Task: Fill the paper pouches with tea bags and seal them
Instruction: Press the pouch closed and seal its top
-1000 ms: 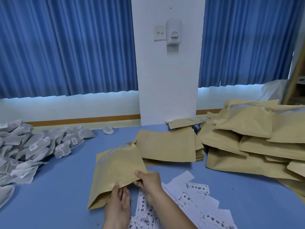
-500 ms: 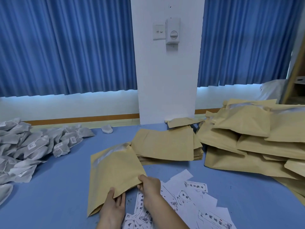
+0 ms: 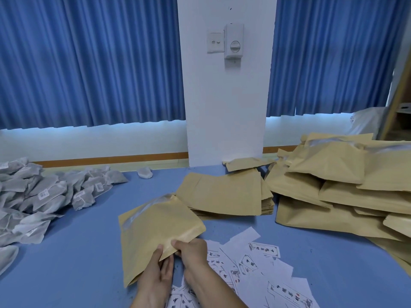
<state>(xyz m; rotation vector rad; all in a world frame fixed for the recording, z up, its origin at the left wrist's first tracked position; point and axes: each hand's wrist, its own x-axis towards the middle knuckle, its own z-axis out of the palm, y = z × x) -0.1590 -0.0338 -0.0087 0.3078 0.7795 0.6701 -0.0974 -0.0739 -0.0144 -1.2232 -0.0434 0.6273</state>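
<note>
Blue table (image 3: 77, 263) carries the flat pouch (image 3: 155, 227) before me; left hand (image 3: 155, 276) and right hand (image 3: 191, 252) both pinch its near corner. I should rub the layers apart gently, avoiding creases.

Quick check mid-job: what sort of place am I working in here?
Probably a small hand-packing room: a blue-topped table carries a heap of grey mesh tea bags, stacks of tan paper pouches and loose white printed labels.
</note>
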